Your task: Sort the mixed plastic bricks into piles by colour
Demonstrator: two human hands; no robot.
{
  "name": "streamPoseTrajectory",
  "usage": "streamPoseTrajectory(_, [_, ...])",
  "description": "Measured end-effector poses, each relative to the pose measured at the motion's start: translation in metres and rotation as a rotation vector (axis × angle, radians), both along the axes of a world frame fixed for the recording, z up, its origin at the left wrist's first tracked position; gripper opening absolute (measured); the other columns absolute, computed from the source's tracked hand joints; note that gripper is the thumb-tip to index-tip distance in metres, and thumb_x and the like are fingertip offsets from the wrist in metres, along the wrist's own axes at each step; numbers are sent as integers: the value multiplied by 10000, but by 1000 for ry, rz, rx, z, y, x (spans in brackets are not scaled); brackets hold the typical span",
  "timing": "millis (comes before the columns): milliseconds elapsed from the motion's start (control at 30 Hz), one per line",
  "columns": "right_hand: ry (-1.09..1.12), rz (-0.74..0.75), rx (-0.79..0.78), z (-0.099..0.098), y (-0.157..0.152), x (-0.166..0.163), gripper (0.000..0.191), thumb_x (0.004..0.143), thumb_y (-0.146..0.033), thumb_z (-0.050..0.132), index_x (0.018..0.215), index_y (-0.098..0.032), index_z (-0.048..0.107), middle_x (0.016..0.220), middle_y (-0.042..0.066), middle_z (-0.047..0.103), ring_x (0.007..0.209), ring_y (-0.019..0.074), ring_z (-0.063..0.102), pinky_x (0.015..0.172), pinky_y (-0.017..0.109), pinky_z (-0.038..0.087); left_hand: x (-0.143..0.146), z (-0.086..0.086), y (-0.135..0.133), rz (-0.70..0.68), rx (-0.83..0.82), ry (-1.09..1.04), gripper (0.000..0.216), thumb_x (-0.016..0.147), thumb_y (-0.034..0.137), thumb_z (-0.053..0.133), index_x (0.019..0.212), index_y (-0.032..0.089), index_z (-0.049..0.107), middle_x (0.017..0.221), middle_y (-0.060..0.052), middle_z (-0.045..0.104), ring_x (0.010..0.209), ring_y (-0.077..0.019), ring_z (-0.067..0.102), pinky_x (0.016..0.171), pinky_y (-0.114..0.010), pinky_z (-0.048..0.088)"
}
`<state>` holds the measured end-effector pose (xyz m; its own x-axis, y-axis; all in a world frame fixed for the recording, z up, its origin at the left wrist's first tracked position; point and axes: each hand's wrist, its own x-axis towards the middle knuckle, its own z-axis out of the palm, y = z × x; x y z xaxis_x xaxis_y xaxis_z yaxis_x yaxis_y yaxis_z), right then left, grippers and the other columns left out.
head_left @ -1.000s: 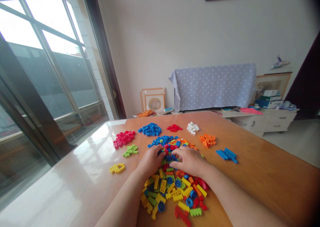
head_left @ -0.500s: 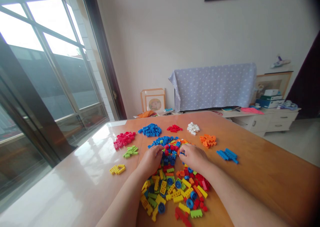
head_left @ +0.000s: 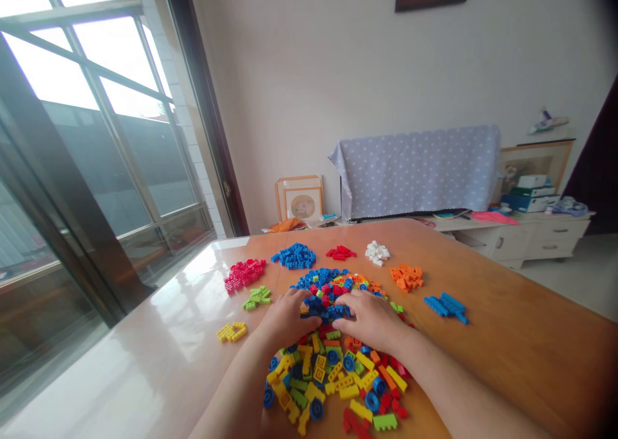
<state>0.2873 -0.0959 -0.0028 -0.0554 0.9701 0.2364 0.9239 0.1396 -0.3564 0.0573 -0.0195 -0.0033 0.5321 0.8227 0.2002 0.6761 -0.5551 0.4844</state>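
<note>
A large mixed heap of toy building bricks (head_left: pixel 344 382) in yellow, green, red, orange and blue spreads across the near middle of the table. My left hand (head_left: pixel 288 315) rests at the heap's left side, thumb and fingers apart around blue bricks (head_left: pixel 322 310). Opposite it, my right hand (head_left: pixel 367 317) lies at the right side with its thumb and fingers also spread. Blue and red bricks show between the two hands, and neither hand has a brick visibly gripped. Some fingertips are partly hidden among the bricks.
Sorted piles ring the heap: yellow (head_left: pixel 232 332), green (head_left: pixel 257 298), pinkish-red (head_left: pixel 244 275), blue (head_left: pixel 293 256), red (head_left: pixel 340 252), white (head_left: pixel 377 252), orange (head_left: pixel 406 277) and long blue bricks (head_left: pixel 447 307). Behind the wooden table (head_left: pixel 512 355) stands a white cabinet (head_left: pixel 524 239).
Both hands have gone from curled fingers to spread ones and sit slightly nearer me, with thumbs now pointing inward. The view has tilted up a little.
</note>
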Motion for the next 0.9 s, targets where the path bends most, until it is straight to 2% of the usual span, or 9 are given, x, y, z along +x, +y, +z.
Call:
streamPoseTrajectory(233, [-25,40,18,-10,5,-1,379,794,-465,694,1145,-324,704,1023,37,701,998,244,611,790,311,397,19,-6,-3,-88,-23,-21,505,746,231,674,1250,216,639,1178,-88,658,992,-250,646,890,-348,506])
streamPoseTrajectory(433, [18,35,13,-10,5,-3,304,787,-349,673,1084,-293,710,968,25,706,943,220,611,738,290,378,28,-8,-2,-190,19,-109,452,728,106,604,1159,225,671,1151,-61,688,1068,-246,613,951,-356,478])
streamPoseTrajectory(700, [134,30,40,-13,8,-2,183,799,-303,628,968,-250,675,930,2,681,844,173,591,666,260,347,35,-3,-9,-223,-14,-212,417,738,81,573,1111,227,690,1090,-35,695,1037,-227,620,961,-344,479])
streamPoseTrajectory(900, [214,11,57,-14,12,3,154,790,-257,622,937,-238,665,918,2,664,826,160,590,700,255,388,36,-7,-8,-199,-118,-307,404,756,130,618,1148,209,678,1049,-34,699,877,-186,613,843,-312,504])
